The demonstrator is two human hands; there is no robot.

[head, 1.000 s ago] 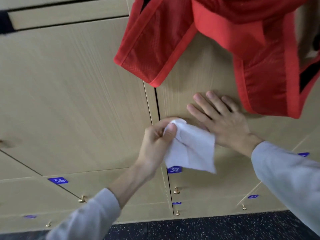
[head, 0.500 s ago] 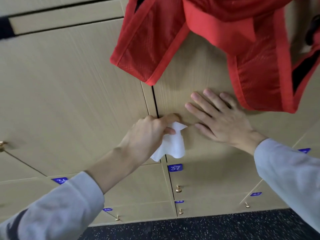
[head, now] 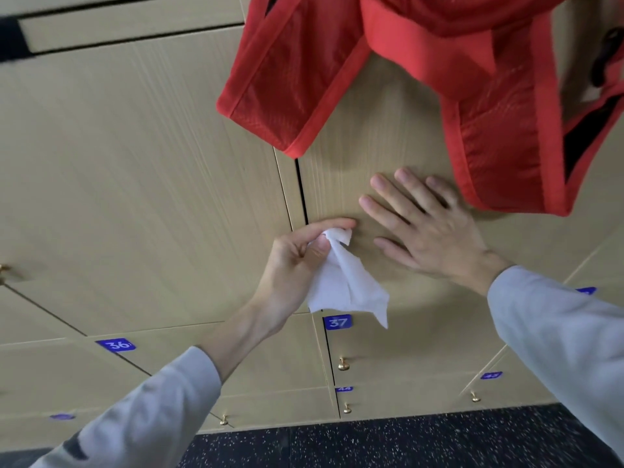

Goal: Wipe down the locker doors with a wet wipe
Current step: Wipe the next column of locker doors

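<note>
Left hand (head: 293,255) pinching wipe (head: 344,285), seemingly against door (head: 337,184)

left hand (head: 292,261) rolled palm-up | wet wipe (head: 344,285) now hangs unfurled

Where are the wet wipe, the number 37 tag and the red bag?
wet wipe (head: 341,285): head view, middle of the hanging cloth.
number 37 tag (head: 337,322): head view, on the digits.
red bag (head: 422,45): head view, on its fabric.

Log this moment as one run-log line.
left hand: pinches wet wipe | right hand: flat on locker door | wiping: pending
</note>
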